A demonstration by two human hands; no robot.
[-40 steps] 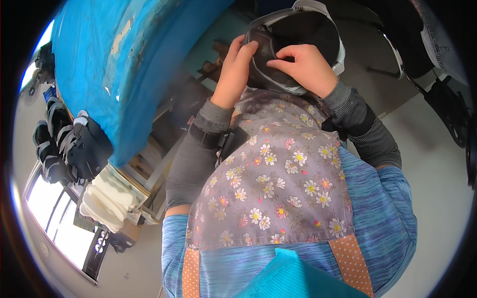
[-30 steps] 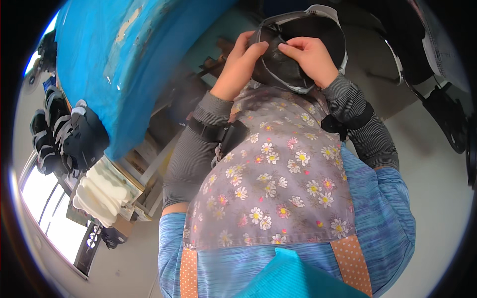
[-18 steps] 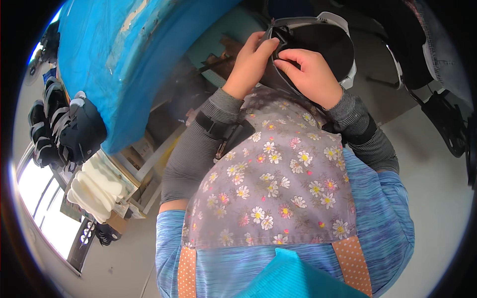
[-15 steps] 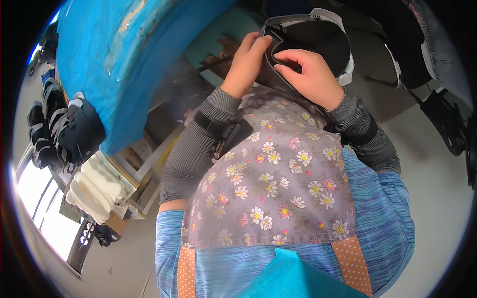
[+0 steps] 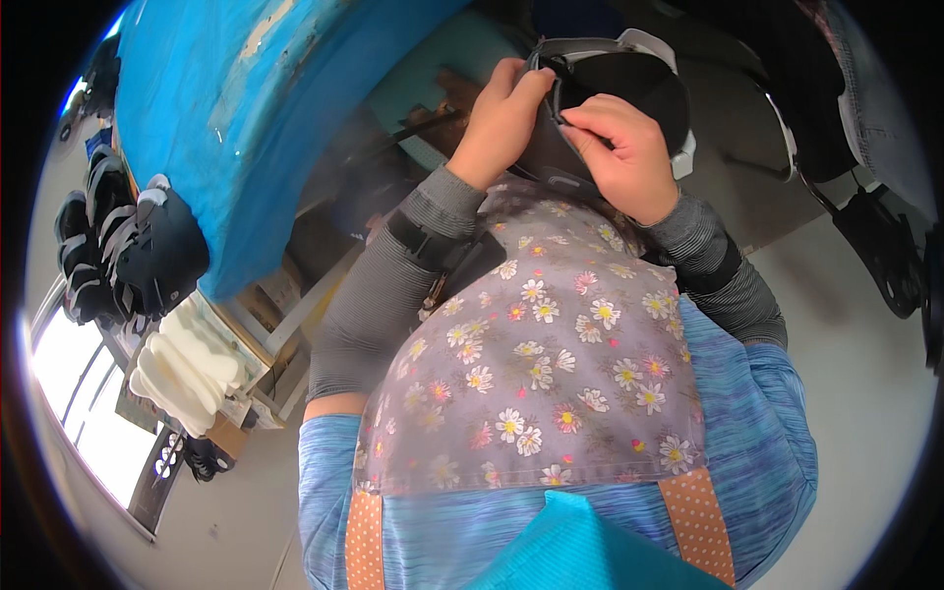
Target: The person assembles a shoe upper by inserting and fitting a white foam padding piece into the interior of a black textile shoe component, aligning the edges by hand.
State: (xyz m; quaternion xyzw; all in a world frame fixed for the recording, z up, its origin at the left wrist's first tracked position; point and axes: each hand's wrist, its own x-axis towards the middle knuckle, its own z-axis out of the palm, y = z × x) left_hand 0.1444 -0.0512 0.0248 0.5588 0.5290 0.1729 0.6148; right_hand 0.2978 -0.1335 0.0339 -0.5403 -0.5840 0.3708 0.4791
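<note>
Near the top centre I hold a dark, open-mouthed piece (image 5: 631, 90) that looks like a boot or shoe, with a black inside and a white and grey outer edge. My left hand (image 5: 500, 123) is closed on its left edge, thumb on the near side. My right hand (image 5: 626, 155) is closed too, thumb and fingertips pinching the edge just right of the left hand. Whether anything small sits in that pinch cannot be seen. The lower part of the piece lies against my flowered apron (image 5: 551, 344).
Blue sheeting (image 5: 216, 118) covers a surface at the upper left. Several black and grey shoes (image 5: 157, 251) stand beyond it, above a stack of white insoles (image 5: 187, 369). A dark-framed chair (image 5: 875, 256) is at the right. A teal cloth (image 5: 565, 546) hangs at the bottom.
Both hands and the piece have shifted slightly down and left hand a little right. My right fingers, apart from the edge at first, have come together on it.
</note>
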